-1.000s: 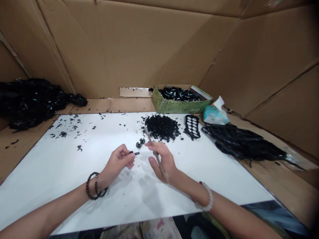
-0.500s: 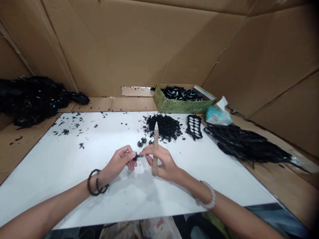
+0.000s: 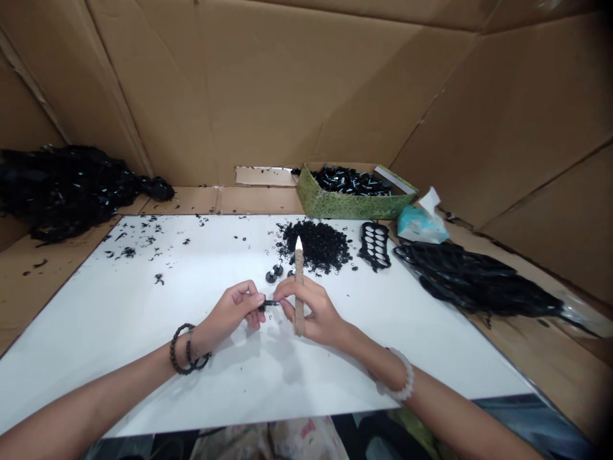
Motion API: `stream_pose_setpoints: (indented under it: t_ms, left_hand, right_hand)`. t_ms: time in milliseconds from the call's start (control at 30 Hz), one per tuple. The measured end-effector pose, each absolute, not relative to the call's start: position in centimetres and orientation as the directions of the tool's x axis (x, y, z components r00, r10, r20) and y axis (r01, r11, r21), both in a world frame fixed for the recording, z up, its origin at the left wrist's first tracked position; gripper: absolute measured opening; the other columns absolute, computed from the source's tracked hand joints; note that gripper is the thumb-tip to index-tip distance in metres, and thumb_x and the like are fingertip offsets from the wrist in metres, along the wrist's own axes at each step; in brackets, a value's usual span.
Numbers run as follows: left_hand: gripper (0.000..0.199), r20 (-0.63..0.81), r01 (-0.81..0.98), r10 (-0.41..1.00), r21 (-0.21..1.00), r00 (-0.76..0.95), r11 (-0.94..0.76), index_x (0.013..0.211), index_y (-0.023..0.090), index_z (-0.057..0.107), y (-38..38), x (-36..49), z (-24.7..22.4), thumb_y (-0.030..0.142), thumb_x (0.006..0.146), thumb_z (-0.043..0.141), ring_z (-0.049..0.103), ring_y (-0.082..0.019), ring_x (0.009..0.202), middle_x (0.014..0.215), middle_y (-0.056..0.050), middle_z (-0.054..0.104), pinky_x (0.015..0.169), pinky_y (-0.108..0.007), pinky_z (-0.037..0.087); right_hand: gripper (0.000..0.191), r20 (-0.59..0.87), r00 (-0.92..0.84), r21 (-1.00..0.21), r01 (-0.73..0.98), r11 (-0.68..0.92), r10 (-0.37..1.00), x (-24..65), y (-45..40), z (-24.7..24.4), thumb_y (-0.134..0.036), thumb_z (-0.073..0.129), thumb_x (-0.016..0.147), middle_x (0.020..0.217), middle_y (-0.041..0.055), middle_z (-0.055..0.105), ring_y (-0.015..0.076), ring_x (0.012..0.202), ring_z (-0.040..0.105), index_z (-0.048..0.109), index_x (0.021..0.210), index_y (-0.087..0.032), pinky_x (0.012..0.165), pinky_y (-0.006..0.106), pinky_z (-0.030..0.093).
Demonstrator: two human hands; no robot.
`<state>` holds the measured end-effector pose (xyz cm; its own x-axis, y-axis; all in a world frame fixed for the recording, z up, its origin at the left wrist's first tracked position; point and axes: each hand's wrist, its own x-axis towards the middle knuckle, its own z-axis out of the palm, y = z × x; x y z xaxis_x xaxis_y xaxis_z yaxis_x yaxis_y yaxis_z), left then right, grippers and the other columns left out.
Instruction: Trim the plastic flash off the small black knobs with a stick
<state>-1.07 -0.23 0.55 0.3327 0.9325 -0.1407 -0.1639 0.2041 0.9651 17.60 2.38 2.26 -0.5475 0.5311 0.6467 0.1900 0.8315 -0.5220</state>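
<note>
Pinched in my left hand (image 3: pixel 239 306) is a small black bolt with a round head (image 3: pixel 271 303), its shaft pointing right. My right hand (image 3: pixel 318 313) grips a small knife (image 3: pixel 299 294) with a brown wrapped handle. The blade points up and away from me. The right thumb and forefinger are close around the end of the shaft; whether they touch it is hard to tell. Just beyond my hands, a few similar black round-headed pieces (image 3: pixel 271 276) stand on the white tabletop (image 3: pixel 191 396). Behind the knife lies a pile of tiny black rings (image 3: pixel 320 246).
A green box (image 3: pixel 357 206) of black pieces sits at the back. Right of the pile are a black plate with holes (image 3: pixel 375 246), a tissue pack (image 3: pixel 421 225) and bagged black parts (image 3: pixel 474 278). A black plastic bag (image 3: pixel 71 191) lies left, near scattered black scraps (image 3: pixel 127 252).
Both hands keep nearly the same pose. The right fingertips have drawn slightly apart from the bolt's head, and a little more of the shaft shows. The view has shifted slightly.
</note>
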Motion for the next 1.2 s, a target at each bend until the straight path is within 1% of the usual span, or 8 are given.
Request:
stream_pose_setpoints:
  t_ms: [233, 367, 433, 500, 633, 800, 1000, 1200]
  left_hand:
    - [0.028, -0.122, -0.144, 0.929, 0.973, 0.349, 0.182, 0.068, 0.017, 0.047, -0.38, -1.1, 0.53, 0.04, 0.079, 0.057, 0.055, -0.009, 0.046, 0.056, -0.001, 0.063, 0.047, -0.019, 0.04]
    - [0.026, -0.122, -0.188, 0.946, 0.965, 0.302, 0.184, 0.073, 0.017, 0.045, -0.41, -0.92, 0.63, 0.038, 0.078, 0.06, 0.054, -0.008, 0.047, 0.063, 0.0, 0.063, 0.049, -0.02, 0.042]
    - [0.025, -0.115, -0.206, 0.955, 0.963, 0.272, 0.175, 0.078, 0.018, 0.045, -0.4, -0.86, 0.63, 0.035, 0.076, 0.063, 0.055, -0.008, 0.052, 0.07, 0.001, 0.062, 0.05, -0.02, 0.042]
    - [0.026, -0.104, -0.203, 0.961, 0.966, 0.256, 0.158, 0.082, 0.019, 0.045, -0.42, -0.87, 0.6, 0.032, 0.074, 0.066, 0.057, -0.009, 0.058, 0.074, 0.002, 0.058, 0.05, -0.019, 0.042]
    - [0.026, -0.084, -0.18, 0.962, 0.975, 0.261, 0.134, 0.087, 0.019, 0.047, -0.51, -1.02, 0.4, 0.027, 0.073, 0.068, 0.054, -0.009, 0.064, 0.071, 0.004, 0.051, 0.052, -0.018, 0.042]
    - [0.027, -0.071, -0.176, 0.965, 0.977, 0.253, 0.118, 0.088, 0.02, 0.048, -0.51, -1.08, 0.05, 0.026, 0.072, 0.068, 0.049, -0.007, 0.063, 0.075, 0.003, 0.05, 0.053, -0.018, 0.042]
    - [0.026, -0.067, -0.171, 0.965, 0.979, 0.253, 0.113, 0.087, 0.02, 0.049, -0.56, -1.0, 0.17, 0.026, 0.072, 0.069, 0.046, -0.007, 0.059, 0.069, 0.005, 0.048, 0.051, -0.017, 0.039]
    - [0.024, -0.046, -0.139, 0.961, 0.986, 0.273, 0.087, 0.088, 0.02, 0.049, -0.38, -1.18, -0.05, 0.024, 0.073, 0.067, 0.045, -0.005, 0.057, 0.071, 0.005, 0.05, 0.053, -0.017, 0.038]
  right_hand:
    - [0.008, 0.585, -0.562, -0.595, 0.194, 0.78, 0.585, 17.76, 2.38, 2.01, -0.019, 0.047, 0.083, 0.078, 0.0048, 0.06, 0.0152, 0.071, 0.055, 0.054, 0.087, -0.018, 0.066, 0.031, 0.047]
    - [0.037, 0.614, -0.413, -0.688, 0.136, 0.712, 0.672, 18.01, 2.04, 1.82, -0.037, 0.027, 0.093, 0.075, 0.0048, 0.061, 0.0149, 0.066, 0.057, 0.044, 0.119, -0.017, 0.057, 0.028, 0.046]
    - [0.045, 0.668, -0.333, -0.673, 0.11, 0.732, 0.665, 18.16, 1.86, 1.85, -0.042, 0.021, 0.093, 0.077, 0.0058, 0.061, 0.0161, 0.068, 0.058, 0.041, 0.124, -0.016, 0.054, 0.028, 0.046]
    - [0.041, 0.728, -0.309, -0.594, 0.164, 0.788, 0.612, 18.29, 1.78, 1.94, -0.039, 0.024, 0.093, 0.083, 0.0069, 0.062, 0.0166, 0.072, 0.06, 0.046, 0.12, -0.018, 0.058, 0.029, 0.048]
    - [0.034, 0.754, -0.41, -0.418, 0.302, 0.857, 0.513, 18.43, 2.05, 2.0, -0.032, 0.029, 0.093, 0.099, 0.0091, 0.064, 0.0156, 0.075, 0.062, 0.049, 0.117, -0.019, 0.067, 0.031, 0.049]
    - [0.029, 0.673, -0.438, -0.455, 0.39, 0.8, 0.596, 18.51, 2.6, 1.81, -0.025, 0.031, 0.094, 0.078, 0.0024, 0.068, 0.0127, 0.064, 0.062, 0.048, 0.116, -0.02, 0.061, 0.025, 0.048]
    - [0.015, 0.61, -0.591, -0.27, 0.471, 0.84, 0.528, 18.24, 2.56, 2.08, -0.024, 0.049, 0.086, 0.089, 0.0049, 0.068, 0.0147, 0.072, 0.063, 0.056, 0.097, -0.019, 0.062, 0.024, 0.046]
    - [0.01, 0.551, -0.574, -0.365, 0.487, 0.794, 0.605, 17.91, 2.43, 1.99, -0.023, 0.05, 0.083, 0.076, 0.0031, 0.067, 0.0126, 0.065, 0.061, 0.058, 0.087, -0.018, 0.059, 0.021, 0.044]
